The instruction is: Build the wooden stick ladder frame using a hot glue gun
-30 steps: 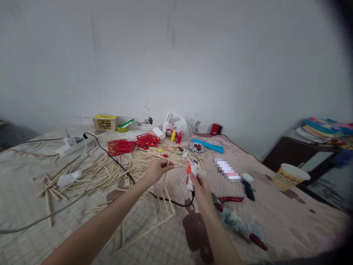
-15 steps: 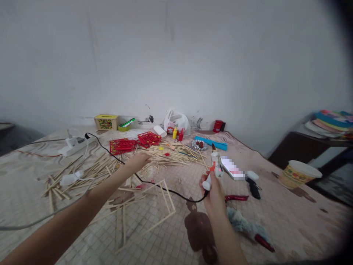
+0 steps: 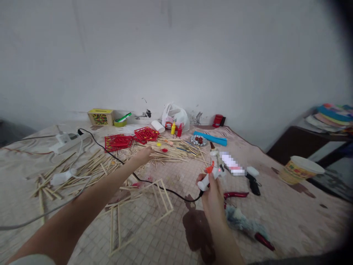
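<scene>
My right hand (image 3: 211,189) is wrapped round the handle of a white hot glue gun (image 3: 217,167) with an orange trigger; its brown nozzle points up and away from me. My left hand (image 3: 143,154) reaches over the heap of thin wooden sticks (image 3: 173,154), its fingers drawn together at the sticks. What lies between those fingers is too small to make out. Below it, near me, stands an open frame of glued sticks (image 3: 168,200). The black cord (image 3: 176,192) of the glue gun crosses the table between my hands.
Red stick-filled trays (image 3: 118,142), a white plastic bag (image 3: 175,117) and paint bottles (image 3: 173,129) stand at the back. Left is a power strip (image 3: 68,142). Right lie a phone (image 3: 233,163), red-handled pliers (image 3: 236,194), a cloth (image 3: 242,221) and a paper cup (image 3: 300,170).
My left hand has moved slightly forward over the sticks. The glue gun in my right hand has tilted a little, and the view has shifted slightly.
</scene>
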Action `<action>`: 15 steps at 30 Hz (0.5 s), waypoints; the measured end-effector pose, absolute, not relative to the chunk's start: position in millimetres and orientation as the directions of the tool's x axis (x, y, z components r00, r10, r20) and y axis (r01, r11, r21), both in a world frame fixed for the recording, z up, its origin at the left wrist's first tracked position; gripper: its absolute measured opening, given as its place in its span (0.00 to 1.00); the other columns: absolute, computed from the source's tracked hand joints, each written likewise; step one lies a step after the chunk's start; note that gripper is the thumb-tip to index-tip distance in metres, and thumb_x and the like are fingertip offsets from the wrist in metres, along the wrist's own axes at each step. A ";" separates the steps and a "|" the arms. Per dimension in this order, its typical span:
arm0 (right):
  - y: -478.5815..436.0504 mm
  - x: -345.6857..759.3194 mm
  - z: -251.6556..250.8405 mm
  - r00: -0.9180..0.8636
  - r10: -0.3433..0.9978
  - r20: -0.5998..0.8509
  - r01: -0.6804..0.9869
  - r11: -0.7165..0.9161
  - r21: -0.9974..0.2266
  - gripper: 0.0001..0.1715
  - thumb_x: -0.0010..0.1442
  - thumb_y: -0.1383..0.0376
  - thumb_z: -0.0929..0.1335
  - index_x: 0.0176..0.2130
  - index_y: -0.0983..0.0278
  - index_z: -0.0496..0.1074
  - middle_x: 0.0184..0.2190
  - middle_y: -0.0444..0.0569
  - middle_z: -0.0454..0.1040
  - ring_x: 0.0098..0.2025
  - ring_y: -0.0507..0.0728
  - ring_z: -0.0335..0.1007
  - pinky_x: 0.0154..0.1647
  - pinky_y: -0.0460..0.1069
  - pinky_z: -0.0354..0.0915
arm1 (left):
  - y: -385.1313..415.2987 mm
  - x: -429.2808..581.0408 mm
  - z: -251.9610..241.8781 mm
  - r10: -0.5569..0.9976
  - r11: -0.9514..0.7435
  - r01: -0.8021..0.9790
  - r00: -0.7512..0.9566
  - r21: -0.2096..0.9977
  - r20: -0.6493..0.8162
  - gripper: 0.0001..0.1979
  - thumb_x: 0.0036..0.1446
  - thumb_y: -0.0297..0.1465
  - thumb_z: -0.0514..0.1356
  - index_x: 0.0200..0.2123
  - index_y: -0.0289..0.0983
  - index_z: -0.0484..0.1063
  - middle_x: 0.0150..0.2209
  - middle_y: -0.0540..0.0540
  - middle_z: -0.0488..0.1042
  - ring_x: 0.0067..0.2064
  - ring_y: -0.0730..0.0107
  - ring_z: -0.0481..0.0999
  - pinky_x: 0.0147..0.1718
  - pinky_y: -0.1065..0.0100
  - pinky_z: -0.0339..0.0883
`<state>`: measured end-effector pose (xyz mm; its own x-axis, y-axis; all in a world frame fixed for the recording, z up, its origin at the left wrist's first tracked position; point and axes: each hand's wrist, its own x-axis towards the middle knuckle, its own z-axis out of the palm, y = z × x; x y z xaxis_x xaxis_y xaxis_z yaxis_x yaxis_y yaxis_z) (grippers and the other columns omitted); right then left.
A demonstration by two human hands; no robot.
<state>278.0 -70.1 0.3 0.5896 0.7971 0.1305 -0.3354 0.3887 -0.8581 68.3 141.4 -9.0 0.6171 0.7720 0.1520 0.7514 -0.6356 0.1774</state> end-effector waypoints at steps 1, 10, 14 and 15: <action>-69.9 278.2 1.2 0.591 0.794 0.142 -0.335 0.402 -0.852 0.11 0.53 0.56 0.66 0.33 0.61 0.66 0.22 0.41 0.68 0.24 0.50 0.62 0.26 0.46 0.58 | 136.7 63.3 -5.6 0.779 -0.627 0.754 0.605 0.197 0.166 0.14 0.57 0.34 0.54 0.45 0.34 0.66 0.46 0.42 0.69 0.45 0.64 0.70 0.43 0.56 0.65; -58.5 277.4 3.0 0.623 0.763 0.173 -0.339 0.463 -0.819 0.13 0.45 0.60 0.71 0.30 0.63 0.68 0.24 0.42 0.72 0.25 0.50 0.65 0.29 0.47 0.58 | 25.5 10.0 4.6 0.786 -0.587 0.711 0.616 0.387 0.060 0.15 0.56 0.35 0.50 0.35 0.37 0.75 0.29 0.47 0.75 0.30 0.72 0.71 0.29 0.73 0.61; -58.4 272.5 5.9 0.627 0.752 0.206 -0.326 0.493 -0.807 0.13 0.45 0.61 0.72 0.31 0.63 0.68 0.24 0.41 0.72 0.25 0.49 0.65 0.29 0.46 0.59 | -1.2 7.8 -11.7 0.772 -0.585 0.689 0.635 0.429 0.032 0.12 0.54 0.35 0.53 0.31 0.37 0.75 0.30 0.47 0.74 0.29 0.72 0.70 0.28 0.74 0.59; -58.6 271.4 7.0 0.630 0.748 0.209 -0.323 0.497 -0.806 0.14 0.44 0.61 0.72 0.31 0.63 0.68 0.25 0.41 0.72 0.26 0.49 0.65 0.30 0.46 0.59 | -3.5 9.3 -14.4 0.778 -0.580 0.690 0.627 0.433 0.043 0.12 0.53 0.35 0.53 0.30 0.37 0.75 0.31 0.46 0.73 0.29 0.72 0.70 0.28 0.73 0.59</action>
<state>271.4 -58.6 7.0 0.6298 0.7481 0.2089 -0.3227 0.4967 -0.8057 9.3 -3.5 -14.4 0.6269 0.7779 0.0432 0.6899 -0.5800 0.4332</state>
